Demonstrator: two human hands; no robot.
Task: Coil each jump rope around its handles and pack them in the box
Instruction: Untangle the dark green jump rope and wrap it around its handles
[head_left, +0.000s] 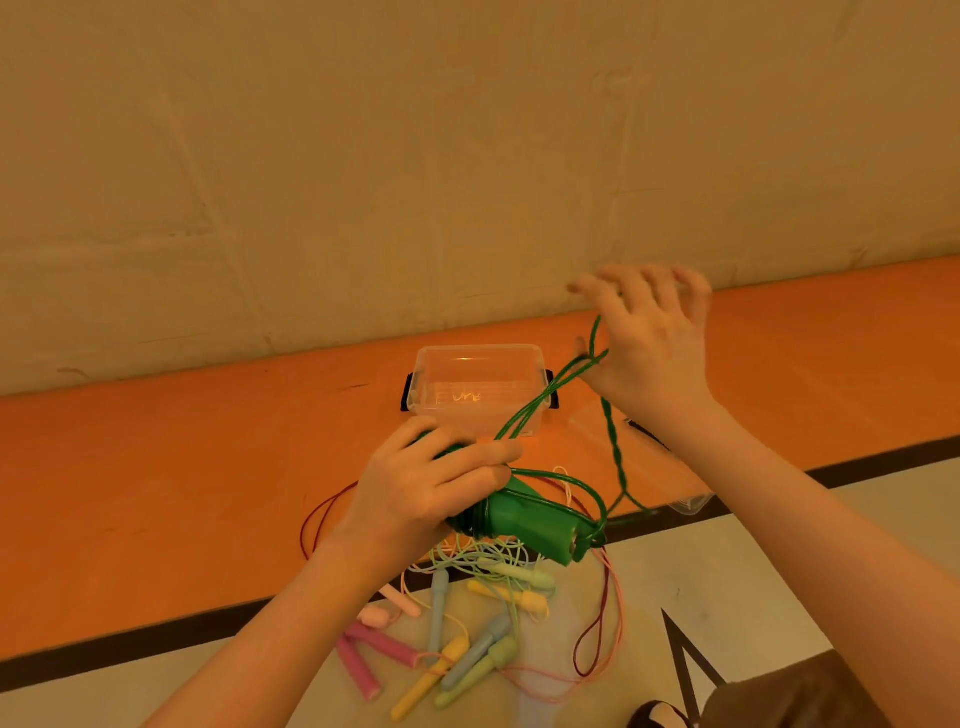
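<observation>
The left hand grips the green handles, hiding their far ends, above the floor's orange strip. The right hand, raised and blurred, pinches the green rope, fingers spread. The clear box sits beyond them by the wall; pastel ropes lie tangled nearer, partly hidden.

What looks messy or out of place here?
The pastel jump ropes lie in a tangled heap on the floor, cords crossing. The clear box holds none yet. The green cord hanging from the right hand is twisted on itself.
</observation>
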